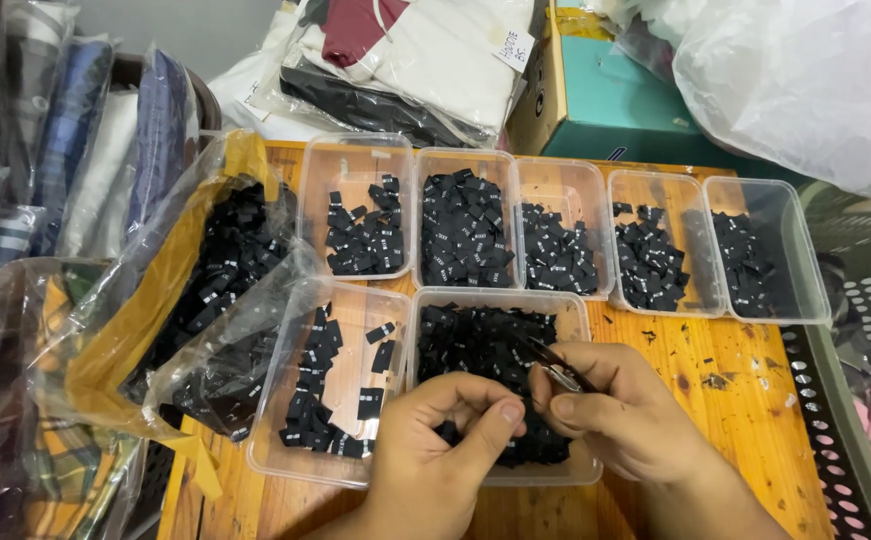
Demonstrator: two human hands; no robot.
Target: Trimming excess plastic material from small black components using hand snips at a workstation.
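Low in the centre of the frame, the left hand (pixel 445 440) and the right hand (pixel 620 410) are held close together above a clear plastic tub (pixel 583 312) heaped with small black fabric labels (pixel 475 335). A slim pair of metal snips (pixel 555 365) is clamped in the grip of the right hand, its dark tip pointed up and to the left over the heap. The thumb and fingers of the left hand are pinched together just beside the snips; what is pinched between them is too small to be made out, so it cannot be told whether a label is held.

To the left of this tub, a second clear tub (pixel 280 400) is seen with far fewer black labels scattered in it. Across the upper middle of the frame, a row of five clear tubs (pixel 515 165) is set side by side, each partly filled with the same black labels. At the left of the frame, more labels are held in a crumpled clear plastic bag (pixel 180 215) with a yellow band. Everything is carried by an orange wooden desk (pixel 745 400), on which small dark scraps are strewn at the right. Folded garments in plastic wrap (pixel 405 55) are stacked at the top of the frame.
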